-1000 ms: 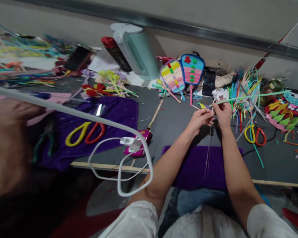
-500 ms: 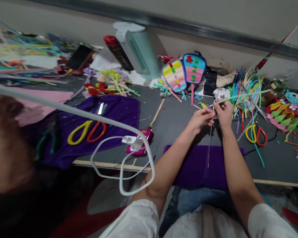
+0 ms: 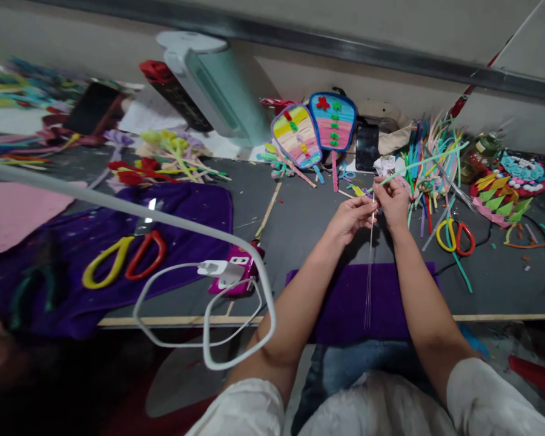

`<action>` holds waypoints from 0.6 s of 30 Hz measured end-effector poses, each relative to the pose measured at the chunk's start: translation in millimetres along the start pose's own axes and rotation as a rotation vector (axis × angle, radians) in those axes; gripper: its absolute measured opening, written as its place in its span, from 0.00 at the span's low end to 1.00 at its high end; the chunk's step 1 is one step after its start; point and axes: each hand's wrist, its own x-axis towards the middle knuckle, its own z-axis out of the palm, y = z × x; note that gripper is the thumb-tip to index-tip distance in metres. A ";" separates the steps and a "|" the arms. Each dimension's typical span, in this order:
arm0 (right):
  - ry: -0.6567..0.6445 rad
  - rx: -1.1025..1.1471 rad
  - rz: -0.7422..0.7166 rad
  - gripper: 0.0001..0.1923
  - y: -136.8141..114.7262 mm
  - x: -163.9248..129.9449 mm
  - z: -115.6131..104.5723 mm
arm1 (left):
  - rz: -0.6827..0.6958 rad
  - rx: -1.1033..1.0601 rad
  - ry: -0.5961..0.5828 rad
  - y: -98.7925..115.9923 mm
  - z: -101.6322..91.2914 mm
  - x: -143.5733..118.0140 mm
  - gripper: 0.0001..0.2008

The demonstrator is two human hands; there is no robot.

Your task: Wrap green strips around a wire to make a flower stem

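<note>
Your left hand (image 3: 350, 215) and right hand (image 3: 392, 200) meet fingertip to fingertip, both pinching the top of a thin wire (image 3: 369, 266). Its long axis runs near vertical, hanging below your fingers toward the purple cloth (image 3: 345, 306). A light green pipe cleaner (image 3: 429, 160) angles up-right from your right fingers.

Fuzzy purple cloth (image 3: 345, 303) on matt grey tabletop (image 3: 309, 224); glossy plastic scissor handles (image 3: 454, 236)

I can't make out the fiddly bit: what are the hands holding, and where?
Both the left hand and right hand pinch thin wires at their top end.
</note>
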 end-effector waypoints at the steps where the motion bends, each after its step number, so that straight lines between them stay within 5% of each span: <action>1: 0.001 0.013 0.010 0.16 0.2 -0.3 0.1 | -0.001 -0.002 0.005 0.4 0.4 -0.4 0.15; 9: 0.215 0.086 0.078 0.15 6.5 6.5 -3.6 | 0.059 -0.023 0.141 10.2 -11.7 3.1 0.13; 18: 0.042 0.148 0.120 0.15 8.5 5.4 0.9 | 0.102 -0.133 0.250 16.1 -30.6 10.0 0.07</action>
